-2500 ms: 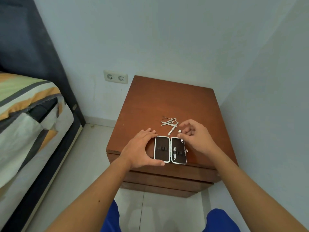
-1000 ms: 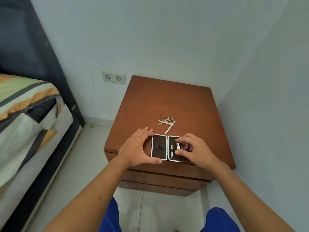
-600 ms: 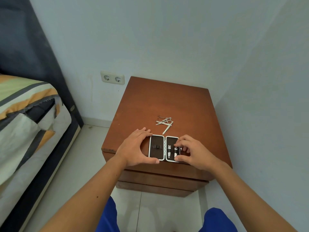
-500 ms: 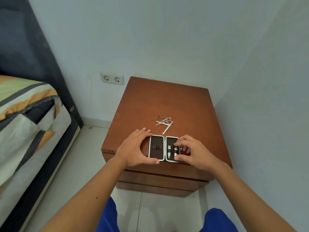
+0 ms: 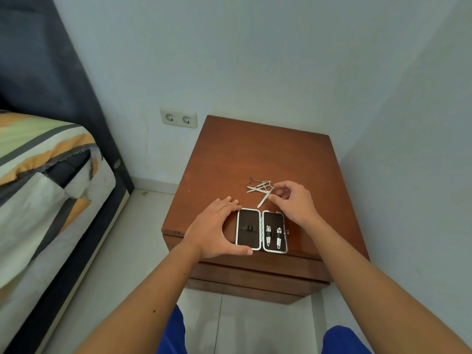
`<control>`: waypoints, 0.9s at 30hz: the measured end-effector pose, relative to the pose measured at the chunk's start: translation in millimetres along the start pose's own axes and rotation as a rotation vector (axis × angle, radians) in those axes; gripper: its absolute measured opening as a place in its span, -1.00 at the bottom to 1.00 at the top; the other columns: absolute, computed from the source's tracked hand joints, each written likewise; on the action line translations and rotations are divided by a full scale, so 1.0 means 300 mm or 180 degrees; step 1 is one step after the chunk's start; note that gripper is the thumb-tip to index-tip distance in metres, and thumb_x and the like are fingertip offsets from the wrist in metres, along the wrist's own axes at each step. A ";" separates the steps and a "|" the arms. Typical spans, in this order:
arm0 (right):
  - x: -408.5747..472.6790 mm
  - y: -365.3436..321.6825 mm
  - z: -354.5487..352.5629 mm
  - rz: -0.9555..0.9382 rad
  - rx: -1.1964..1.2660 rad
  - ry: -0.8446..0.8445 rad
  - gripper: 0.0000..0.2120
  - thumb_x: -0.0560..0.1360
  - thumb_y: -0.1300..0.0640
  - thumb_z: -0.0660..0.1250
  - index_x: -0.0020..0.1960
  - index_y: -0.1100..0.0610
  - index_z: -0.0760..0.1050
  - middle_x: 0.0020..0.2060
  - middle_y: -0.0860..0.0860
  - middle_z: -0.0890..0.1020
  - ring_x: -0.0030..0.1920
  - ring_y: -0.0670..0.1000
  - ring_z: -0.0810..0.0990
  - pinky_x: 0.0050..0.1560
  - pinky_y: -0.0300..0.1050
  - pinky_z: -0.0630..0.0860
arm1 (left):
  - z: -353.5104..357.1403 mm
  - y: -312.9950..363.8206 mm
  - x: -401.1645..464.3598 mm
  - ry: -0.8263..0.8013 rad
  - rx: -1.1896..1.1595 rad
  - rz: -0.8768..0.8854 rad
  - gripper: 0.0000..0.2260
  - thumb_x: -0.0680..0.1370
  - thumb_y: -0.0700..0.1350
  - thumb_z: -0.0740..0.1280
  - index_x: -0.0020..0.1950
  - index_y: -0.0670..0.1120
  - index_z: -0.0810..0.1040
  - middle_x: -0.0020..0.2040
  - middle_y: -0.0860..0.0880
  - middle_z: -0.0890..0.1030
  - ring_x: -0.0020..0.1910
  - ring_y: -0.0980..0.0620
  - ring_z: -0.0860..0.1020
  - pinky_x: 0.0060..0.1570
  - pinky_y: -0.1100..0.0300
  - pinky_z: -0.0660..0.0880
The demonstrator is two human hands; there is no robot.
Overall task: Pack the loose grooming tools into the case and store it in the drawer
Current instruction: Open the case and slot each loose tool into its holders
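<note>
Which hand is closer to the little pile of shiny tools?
Right. The right hand reaches the loose tools, fingertips at the pile's right edge. The left hand sits nearer the person, cupping the open case by its left side.

The case (image 5: pixel 261 230) lies open and flat at the front edge of the nightstand (image 5: pixel 255 154) top: two dark halves with pale rims. Two clippers (image 5: pixel 273 235) sit strapped in its right half. The loose tools (image 5: pixel 261 189), thin and silvery, lie heaped just behind the case, toward the nightstand's centre.
</note>
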State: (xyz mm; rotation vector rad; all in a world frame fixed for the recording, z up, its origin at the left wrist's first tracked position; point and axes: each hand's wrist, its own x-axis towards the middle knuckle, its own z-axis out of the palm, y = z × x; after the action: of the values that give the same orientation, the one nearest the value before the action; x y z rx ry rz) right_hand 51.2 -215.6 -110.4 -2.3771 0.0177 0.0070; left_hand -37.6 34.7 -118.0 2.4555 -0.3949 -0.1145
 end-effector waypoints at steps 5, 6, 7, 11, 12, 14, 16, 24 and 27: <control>0.032 -0.007 0.033 0.0105 -0.0179 -0.0036 -0.39 0.38 -0.16 0.63 0.34 0.02 0.58 0.09 -0.02 0.59 0.05 -0.04 0.56 0.08 -0.12 0.47 | -0.002 -0.007 0.007 0.0016 0.0020 0.0016 0.00 0.27 0.46 0.56 0.60 0.12 0.30 0.64 0.18 0.24 0.54 0.35 0.00 0.49 0.25 -0.07; 0.029 -0.009 0.039 0.0083 -0.0247 -0.0045 -0.38 0.36 -0.16 0.64 0.34 0.02 0.58 0.10 -0.03 0.56 0.08 -0.05 0.55 0.11 -0.11 0.47 | -0.001 -0.007 0.008 0.0016 0.0035 0.0005 0.00 0.27 0.46 0.55 0.60 0.13 0.30 0.64 0.18 0.24 0.59 0.29 0.02 0.49 0.24 -0.06; 0.024 -0.011 0.044 0.0069 -0.0259 -0.0025 -0.37 0.35 -0.16 0.64 0.34 0.02 0.59 0.11 -0.03 0.55 0.08 -0.06 0.54 0.12 -0.11 0.48 | -0.001 -0.008 0.008 0.0022 0.0048 0.0001 0.00 0.27 0.47 0.55 0.60 0.13 0.31 0.64 0.18 0.24 0.62 0.24 0.04 0.50 0.23 -0.05; 0.002 -0.009 0.043 0.0091 -0.0071 0.0063 -0.41 0.33 -0.10 0.67 0.29 0.01 0.61 0.09 -0.02 0.59 0.04 -0.04 0.54 0.01 -0.14 0.43 | -0.003 -0.005 0.005 0.0048 0.0036 0.0027 -0.01 0.27 0.46 0.56 0.59 0.12 0.33 0.63 0.18 0.25 0.59 0.28 0.04 0.49 0.26 -0.08; -0.004 -0.008 0.040 0.0109 -0.0009 0.0062 -0.42 0.33 -0.09 0.68 0.28 0.00 0.60 0.07 -0.03 0.61 0.02 -0.02 0.55 -0.05 -0.16 0.43 | -0.004 -0.003 0.004 0.0044 0.0037 0.0023 -0.01 0.27 0.46 0.56 0.59 0.12 0.32 0.63 0.18 0.25 0.60 0.26 0.05 0.49 0.25 -0.07; -0.017 -0.010 0.034 0.0145 0.0185 0.0069 -0.44 0.33 -0.04 0.69 0.26 -0.01 0.58 0.02 -0.06 0.65 -0.01 -0.01 0.58 -0.11 -0.19 0.45 | -0.005 -0.001 0.002 0.0038 0.0044 0.0005 -0.01 0.27 0.46 0.56 0.60 0.12 0.32 0.64 0.18 0.25 0.63 0.19 0.06 0.48 0.24 -0.05; -0.033 -0.011 0.030 0.0137 0.0344 0.0095 -0.46 0.34 0.00 0.68 0.25 -0.01 0.56 -0.05 -0.09 0.67 -0.04 -0.03 0.60 -0.09 -0.17 0.49 | -0.007 0.002 0.001 0.0034 0.0057 -0.0005 -0.01 0.27 0.45 0.56 0.60 0.12 0.32 0.64 0.18 0.25 0.64 0.17 0.06 0.48 0.25 -0.05; -0.069 -0.039 0.014 -0.0223 0.0827 0.0170 -0.66 0.47 0.13 0.59 0.19 -0.03 0.59 -0.18 -0.06 0.73 -0.11 0.04 0.69 -0.03 -0.10 0.61 | -0.006 0.004 -0.002 0.0030 0.0059 0.0012 -0.01 0.27 0.44 0.57 0.60 0.12 0.32 0.64 0.18 0.25 0.52 0.37 0.00 0.47 0.27 -0.08; -0.062 -0.050 0.015 -0.0350 0.1036 0.0078 -0.68 0.47 0.10 0.59 0.16 -0.09 0.60 -0.19 -0.07 0.74 -0.10 0.03 0.70 0.04 -0.05 0.63 | -0.009 0.007 -0.004 0.0017 0.0056 0.0047 -0.01 0.28 0.43 0.58 0.60 0.10 0.32 0.64 0.18 0.25 0.44 0.43 -0.04 0.47 0.29 -0.11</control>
State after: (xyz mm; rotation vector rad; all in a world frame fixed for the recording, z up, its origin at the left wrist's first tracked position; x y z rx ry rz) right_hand 32.7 -201.6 -103.1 -2.0498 -0.0936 -0.0723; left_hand -38.8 35.0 -114.7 2.4691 -0.4131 -0.0986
